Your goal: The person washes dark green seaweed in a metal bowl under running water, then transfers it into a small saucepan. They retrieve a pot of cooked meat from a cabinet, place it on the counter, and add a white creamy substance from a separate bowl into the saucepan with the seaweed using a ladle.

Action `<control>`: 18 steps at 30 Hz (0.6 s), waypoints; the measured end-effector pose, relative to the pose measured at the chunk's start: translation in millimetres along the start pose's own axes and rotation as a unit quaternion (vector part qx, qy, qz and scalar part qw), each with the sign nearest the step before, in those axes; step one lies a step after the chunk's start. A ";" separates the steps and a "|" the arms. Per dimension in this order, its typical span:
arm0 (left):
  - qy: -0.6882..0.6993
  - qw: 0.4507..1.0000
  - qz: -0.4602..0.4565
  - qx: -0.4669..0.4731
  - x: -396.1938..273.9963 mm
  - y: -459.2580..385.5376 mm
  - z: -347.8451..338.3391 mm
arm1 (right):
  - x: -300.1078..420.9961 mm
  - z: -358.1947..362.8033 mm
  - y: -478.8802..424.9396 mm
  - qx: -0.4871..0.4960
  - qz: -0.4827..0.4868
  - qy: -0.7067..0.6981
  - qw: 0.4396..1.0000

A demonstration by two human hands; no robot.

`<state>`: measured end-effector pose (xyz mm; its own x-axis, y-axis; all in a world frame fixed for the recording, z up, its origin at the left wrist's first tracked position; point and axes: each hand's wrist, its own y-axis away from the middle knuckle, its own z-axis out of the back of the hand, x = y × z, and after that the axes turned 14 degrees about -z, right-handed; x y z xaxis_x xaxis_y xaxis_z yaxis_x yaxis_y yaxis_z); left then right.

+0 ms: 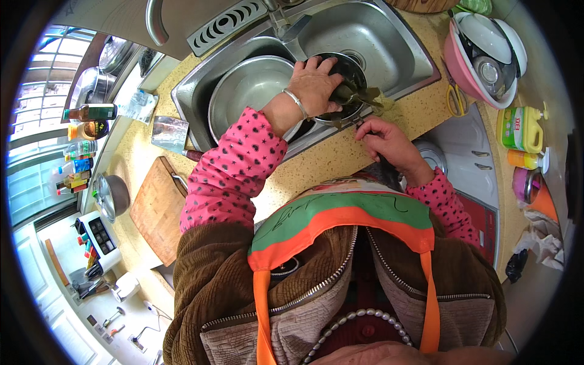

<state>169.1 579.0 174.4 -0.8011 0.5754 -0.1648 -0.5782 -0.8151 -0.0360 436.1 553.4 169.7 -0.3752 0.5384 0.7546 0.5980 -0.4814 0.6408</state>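
My left hand (315, 86) reaches over a dark round pan (355, 68) at the sink divider, its fingers spread over the left part of the pan. Dark green leafy pieces, like kelp (353, 95), lie in the pan and hang over its right rim. My right hand (382, 139) is closed around the pan's black handle (388, 169) at the counter's front edge. Left of the pan, a large steel basin (248, 86) stands in the left sink bowl. The faucet (294, 39) reaches over the divider. What my left fingertips touch inside the pan is partly hidden.
The right sink bowl (381, 34) has a drain. Yellow-handled scissors (456, 99) and a pink basin (451, 61) of bowls stand to the right. A wooden cutting board (157, 214), a knife handle (193, 155) and a clear plastic bag (169, 133) lie left. Bottles line the windowsill.
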 end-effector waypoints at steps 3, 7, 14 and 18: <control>0.037 0.997 -0.045 -0.050 -6.4 -0.4 5.8 | 4.7 -3.1 2.6 -0.004 -0.004 0.009 1.000; 0.087 0.992 -0.072 -0.060 -6.3 -12.1 -22.7 | 2.6 -3.2 0.3 0.000 -0.004 0.005 1.000; 0.132 0.985 -0.041 -0.098 -13.3 -5.4 -11.8 | -4.2 3.6 -5.7 0.010 0.000 0.013 1.000; 0.129 0.968 -0.017 -0.215 -21.8 12.7 12.4 | -2.0 2.2 -5.7 -0.007 0.017 -0.006 1.000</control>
<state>177.3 556.9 189.8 -0.6847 0.6126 -0.3948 -0.4414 -0.7796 -0.4442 435.0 556.6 164.2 -0.3455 0.5300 0.7744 0.5998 -0.5100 0.6166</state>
